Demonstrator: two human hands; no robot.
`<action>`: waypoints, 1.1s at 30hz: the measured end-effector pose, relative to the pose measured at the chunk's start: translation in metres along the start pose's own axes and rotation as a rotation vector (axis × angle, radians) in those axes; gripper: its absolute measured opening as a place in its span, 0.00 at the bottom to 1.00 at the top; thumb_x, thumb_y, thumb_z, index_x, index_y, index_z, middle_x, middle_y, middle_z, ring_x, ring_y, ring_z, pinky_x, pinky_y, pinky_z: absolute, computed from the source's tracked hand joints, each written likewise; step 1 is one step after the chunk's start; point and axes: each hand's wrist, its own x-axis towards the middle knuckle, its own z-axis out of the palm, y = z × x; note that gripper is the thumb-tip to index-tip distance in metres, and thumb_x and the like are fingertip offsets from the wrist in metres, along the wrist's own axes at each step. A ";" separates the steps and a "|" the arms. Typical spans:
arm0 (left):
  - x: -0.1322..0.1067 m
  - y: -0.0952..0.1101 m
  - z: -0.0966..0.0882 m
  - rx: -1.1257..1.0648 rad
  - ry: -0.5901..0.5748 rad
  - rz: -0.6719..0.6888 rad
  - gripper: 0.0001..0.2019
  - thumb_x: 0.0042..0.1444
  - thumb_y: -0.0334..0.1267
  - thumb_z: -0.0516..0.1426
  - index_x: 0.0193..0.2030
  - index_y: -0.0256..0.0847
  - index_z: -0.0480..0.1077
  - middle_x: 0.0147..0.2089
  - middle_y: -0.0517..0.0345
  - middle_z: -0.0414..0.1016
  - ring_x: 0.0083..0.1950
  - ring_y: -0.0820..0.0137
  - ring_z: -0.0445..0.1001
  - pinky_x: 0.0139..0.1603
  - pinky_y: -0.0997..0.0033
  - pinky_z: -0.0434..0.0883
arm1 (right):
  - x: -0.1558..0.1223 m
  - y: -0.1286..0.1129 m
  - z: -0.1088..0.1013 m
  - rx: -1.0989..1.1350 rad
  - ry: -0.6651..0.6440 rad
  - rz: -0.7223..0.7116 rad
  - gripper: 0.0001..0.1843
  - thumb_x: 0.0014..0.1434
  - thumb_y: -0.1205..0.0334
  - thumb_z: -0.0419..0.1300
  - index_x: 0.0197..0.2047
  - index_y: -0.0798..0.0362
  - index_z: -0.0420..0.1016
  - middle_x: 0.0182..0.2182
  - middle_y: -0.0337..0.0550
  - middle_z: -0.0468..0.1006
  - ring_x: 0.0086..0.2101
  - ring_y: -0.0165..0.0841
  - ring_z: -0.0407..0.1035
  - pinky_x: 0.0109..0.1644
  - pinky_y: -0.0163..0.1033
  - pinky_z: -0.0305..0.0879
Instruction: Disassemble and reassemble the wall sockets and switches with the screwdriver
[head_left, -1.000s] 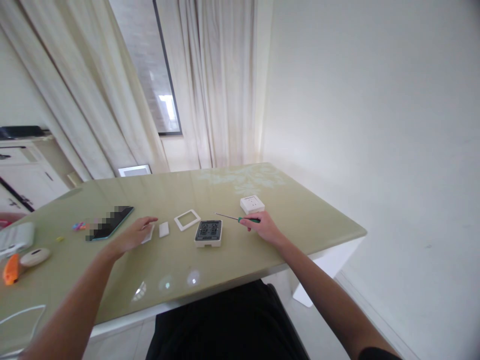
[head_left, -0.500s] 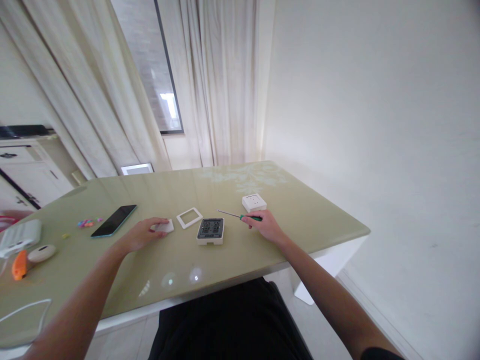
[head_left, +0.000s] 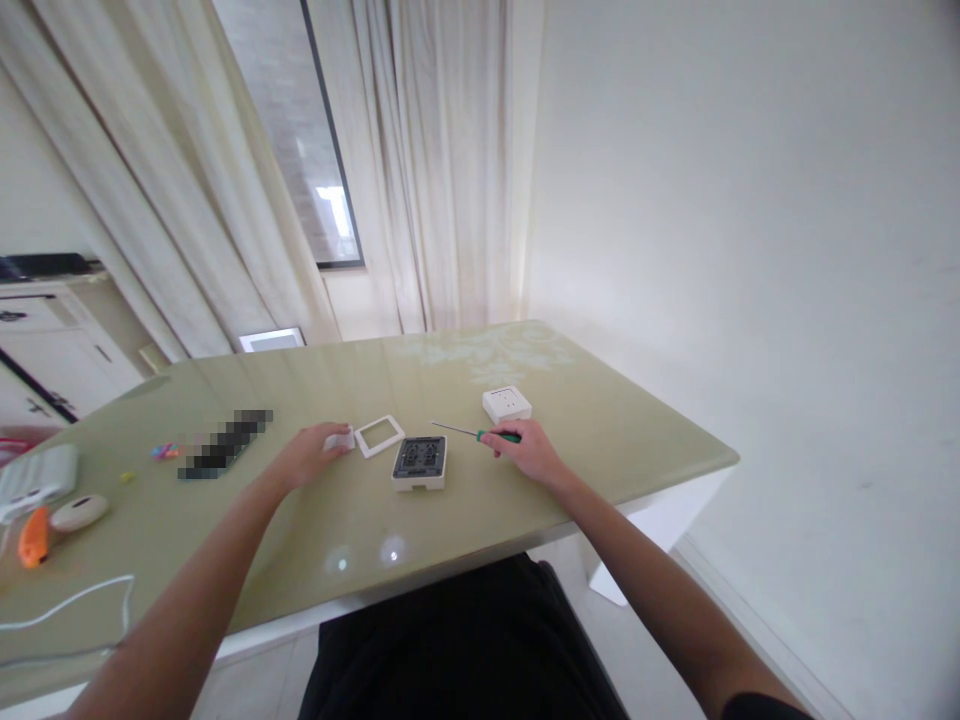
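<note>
Glossy olive counter (head_left: 637, 435) beside white wall (head_left: 712, 220), pale curtains (head_left: 450, 170)
Left fingers (head_left: 335, 429) pinch white plate (head_left: 344, 440); right fingers (head_left: 495, 443) grip green-handled screwdriver (head_left: 481, 435).

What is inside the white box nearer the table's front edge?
A dark insert fills the top of the white box. Whatever lies beneath the insert is covered and cannot be seen.

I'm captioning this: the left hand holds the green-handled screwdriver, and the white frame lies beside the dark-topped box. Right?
Wrong hand: the head view shows the right hand holding the screwdriver. The white frame does lie beside the dark-topped box.
</note>
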 end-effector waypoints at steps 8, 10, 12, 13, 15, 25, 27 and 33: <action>0.006 0.034 0.022 -0.044 -0.096 0.100 0.13 0.73 0.45 0.65 0.57 0.40 0.79 0.62 0.48 0.81 0.62 0.56 0.80 0.66 0.44 0.77 | 0.000 0.003 0.000 0.016 0.000 -0.003 0.19 0.65 0.44 0.69 0.34 0.52 0.88 0.28 0.44 0.86 0.32 0.37 0.76 0.43 0.42 0.67; 0.006 0.039 0.021 -0.073 -0.049 0.083 0.14 0.73 0.45 0.64 0.59 0.41 0.78 0.63 0.48 0.80 0.63 0.55 0.80 0.67 0.43 0.77 | 0.000 0.004 0.001 0.039 0.000 -0.003 0.17 0.65 0.46 0.69 0.40 0.52 0.88 0.30 0.45 0.88 0.33 0.38 0.78 0.44 0.43 0.70; 0.004 0.050 0.022 -0.125 -0.006 0.093 0.16 0.74 0.47 0.64 0.62 0.41 0.77 0.66 0.46 0.78 0.66 0.53 0.78 0.68 0.41 0.75 | 0.001 0.005 0.002 0.067 0.014 -0.003 0.17 0.64 0.47 0.70 0.44 0.52 0.87 0.33 0.46 0.89 0.35 0.38 0.80 0.45 0.43 0.72; 0.003 0.059 0.024 -0.159 0.006 0.109 0.17 0.74 0.47 0.63 0.63 0.41 0.76 0.68 0.46 0.77 0.67 0.53 0.77 0.69 0.40 0.75 | 0.001 0.005 0.002 0.082 0.027 -0.004 0.17 0.62 0.48 0.71 0.45 0.52 0.86 0.35 0.46 0.89 0.36 0.39 0.80 0.46 0.44 0.73; 0.002 0.081 0.032 -0.234 -0.001 0.162 0.19 0.75 0.49 0.62 0.65 0.42 0.76 0.68 0.45 0.77 0.67 0.52 0.77 0.69 0.40 0.75 | 0.002 0.005 0.003 0.114 0.062 -0.005 0.17 0.59 0.47 0.73 0.44 0.51 0.85 0.38 0.47 0.90 0.38 0.39 0.81 0.46 0.44 0.74; -0.010 0.151 0.067 -0.549 -0.206 0.269 0.17 0.75 0.51 0.61 0.55 0.38 0.79 0.54 0.51 0.84 0.54 0.59 0.84 0.60 0.49 0.80 | 0.015 -0.015 -0.009 0.273 0.434 -0.058 0.27 0.58 0.37 0.73 0.46 0.50 0.75 0.33 0.43 0.83 0.24 0.31 0.71 0.26 0.37 0.68; -0.016 0.148 0.066 -0.594 -0.230 0.258 0.17 0.75 0.52 0.62 0.54 0.38 0.80 0.52 0.51 0.84 0.52 0.60 0.84 0.58 0.50 0.81 | 0.019 -0.028 -0.008 0.273 0.483 -0.109 0.26 0.62 0.37 0.71 0.48 0.49 0.73 0.33 0.41 0.81 0.26 0.32 0.73 0.27 0.37 0.70; -0.020 0.143 0.067 -0.646 -0.271 0.231 0.17 0.75 0.51 0.62 0.53 0.38 0.79 0.48 0.54 0.84 0.46 0.63 0.83 0.51 0.55 0.82 | 0.034 -0.073 0.023 0.209 0.444 -0.300 0.24 0.68 0.41 0.67 0.58 0.46 0.74 0.31 0.34 0.71 0.28 0.31 0.73 0.30 0.35 0.69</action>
